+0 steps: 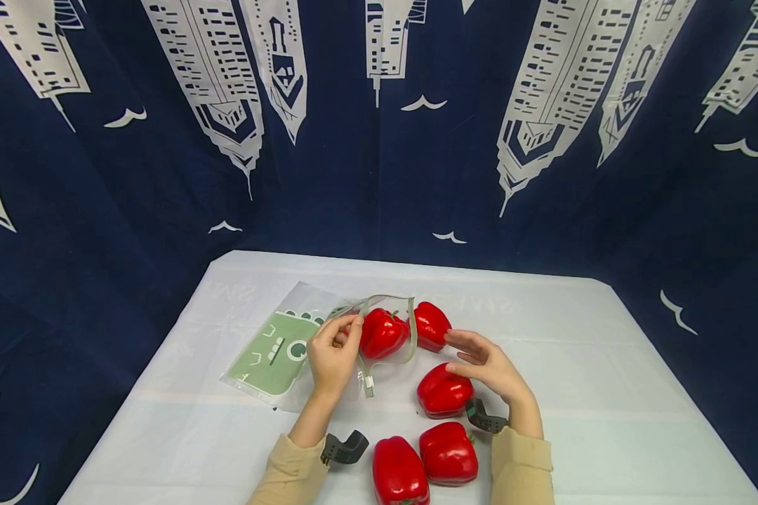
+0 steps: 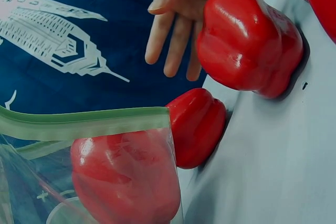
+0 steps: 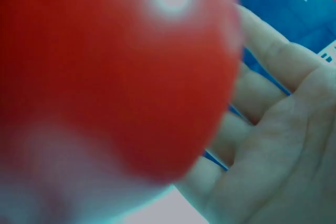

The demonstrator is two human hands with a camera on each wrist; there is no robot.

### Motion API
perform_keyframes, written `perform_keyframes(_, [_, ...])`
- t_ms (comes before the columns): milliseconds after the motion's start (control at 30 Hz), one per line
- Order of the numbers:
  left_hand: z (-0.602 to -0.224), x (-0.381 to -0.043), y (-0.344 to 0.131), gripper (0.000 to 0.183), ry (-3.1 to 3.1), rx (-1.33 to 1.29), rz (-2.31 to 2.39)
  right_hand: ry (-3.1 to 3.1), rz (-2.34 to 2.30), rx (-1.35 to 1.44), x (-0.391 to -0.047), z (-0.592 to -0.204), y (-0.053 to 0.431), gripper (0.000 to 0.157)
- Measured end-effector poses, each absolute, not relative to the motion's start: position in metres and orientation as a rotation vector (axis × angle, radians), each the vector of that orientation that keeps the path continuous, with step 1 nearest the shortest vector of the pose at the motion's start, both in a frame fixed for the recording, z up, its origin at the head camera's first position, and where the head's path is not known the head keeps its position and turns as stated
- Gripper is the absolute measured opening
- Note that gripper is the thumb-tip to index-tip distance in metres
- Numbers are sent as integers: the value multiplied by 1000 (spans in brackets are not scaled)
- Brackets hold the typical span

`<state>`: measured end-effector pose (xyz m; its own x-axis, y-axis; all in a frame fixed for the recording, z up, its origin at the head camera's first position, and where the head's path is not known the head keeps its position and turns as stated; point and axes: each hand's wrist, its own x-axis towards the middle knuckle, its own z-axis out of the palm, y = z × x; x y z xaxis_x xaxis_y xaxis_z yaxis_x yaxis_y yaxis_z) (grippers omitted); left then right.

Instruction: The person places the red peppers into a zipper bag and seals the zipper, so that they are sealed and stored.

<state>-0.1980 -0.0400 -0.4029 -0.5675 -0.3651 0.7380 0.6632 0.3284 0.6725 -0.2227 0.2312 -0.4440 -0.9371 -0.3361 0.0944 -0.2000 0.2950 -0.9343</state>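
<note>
A clear zip bag with a green monster print lies on the table, its green-edged mouth spread to the right. My left hand pinches the bag near its mouth, thumb against fingers. One red bell pepper sits inside the bag, seen through the film in the left wrist view. Just outside the mouth is a second bell pepper. My right hand hovers with spread, slightly bent fingers over a third bell pepper; whether it touches is unclear. A blurred bell pepper fills much of the right wrist view.
Two more bell peppers, one on the left and one on the right, lie side by side at the near edge, between the forearms. A white cloth covers the table. Behind hangs a dark blue curtain with white buildings.
</note>
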Motion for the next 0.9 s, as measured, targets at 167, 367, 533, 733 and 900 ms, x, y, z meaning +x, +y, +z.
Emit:
perform_keyframes(167, [-402,-198,-40,6,-1676,-270,-1405,2365,-1735,-514,-224,-453,235,64])
perform_keyframes(367, [-403,-198,-40,3,-1681,-270,-1414,2275,-1715,-478,-223,-460,236,63])
perform_keyframes(533, [-403,-198,-40,6,-1677,-269,-1415,2230,-1655,-496,-223,-464,237,63])
perform_keyframes(733, [-403,-198,-40,4,-1676,-264,-1421,2173,-1615,-522,-224,-468,238,64])
perform_keyframes(900, [-403,-197,-41,4,-1684,-271,-1421,2124,-1609,-476,-224,-469,238,65])
